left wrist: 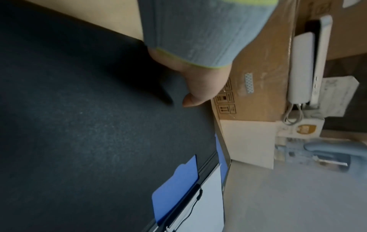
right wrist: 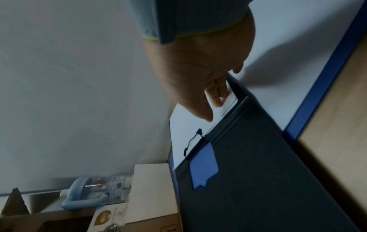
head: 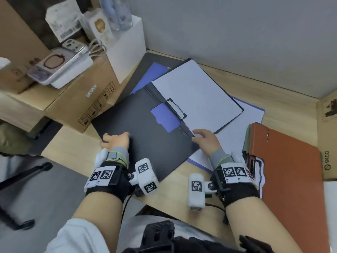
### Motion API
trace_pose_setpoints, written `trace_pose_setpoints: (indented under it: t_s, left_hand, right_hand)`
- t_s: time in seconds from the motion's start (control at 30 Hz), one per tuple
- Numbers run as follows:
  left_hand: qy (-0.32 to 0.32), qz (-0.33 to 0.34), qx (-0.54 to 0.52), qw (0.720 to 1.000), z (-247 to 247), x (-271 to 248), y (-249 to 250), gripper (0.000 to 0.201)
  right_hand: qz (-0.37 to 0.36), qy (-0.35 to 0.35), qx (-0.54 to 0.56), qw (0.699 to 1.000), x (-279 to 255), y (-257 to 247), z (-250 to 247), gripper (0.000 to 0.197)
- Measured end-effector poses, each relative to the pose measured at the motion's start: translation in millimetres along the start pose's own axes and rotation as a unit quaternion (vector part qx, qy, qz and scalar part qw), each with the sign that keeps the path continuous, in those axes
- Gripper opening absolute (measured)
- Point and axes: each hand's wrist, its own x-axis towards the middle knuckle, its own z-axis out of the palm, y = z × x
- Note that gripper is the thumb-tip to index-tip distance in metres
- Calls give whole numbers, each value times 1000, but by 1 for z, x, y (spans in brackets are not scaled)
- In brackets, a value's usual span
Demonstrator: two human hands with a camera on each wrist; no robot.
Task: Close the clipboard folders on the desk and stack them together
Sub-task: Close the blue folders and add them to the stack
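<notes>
A black clipboard folder (head: 138,128) lies open on the desk. Its right half carries white paper (head: 197,95) under a black clip (head: 176,108). An open blue folder (head: 156,70) lies beneath it, showing at the far left and the right. A closed orange folder (head: 284,170) rests at the right on other folders. My left hand (head: 114,138) holds the near left corner of the black cover, thumb (left wrist: 190,100) on top, fingers hidden under the edge. My right hand (head: 200,136) rests straight fingers (right wrist: 215,100) on the paper's near corner by the spine.
A cardboard box (head: 82,99) bearing a white device (head: 62,70) stands against the black cover's left side. A white box (head: 127,44) stands behind it. A grey partition (head: 237,33) closes the back, and another cardboard box (head: 328,134) the right. A chair base (head: 23,172) stands on the floor at the left.
</notes>
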Motion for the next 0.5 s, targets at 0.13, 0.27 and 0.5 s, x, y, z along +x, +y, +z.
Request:
trace_pose_setpoints:
  t_s: [0.13, 0.27, 0.5]
  left_hand:
    - [-13, 0, -50, 999, -11, 0, 6, 73]
    - [-102, 26, -154, 982, -34, 7, 28, 57]
    - [-327, 118, -303, 887, -72, -49, 86, 12]
  right_hand:
    - [-19, -7, -50, 999, 0, 3, 2, 41]
    - [-18, -11, -108, 994, 4, 11, 4, 49]
    - [-71, -173, -252, 949, 4, 3, 7, 97]
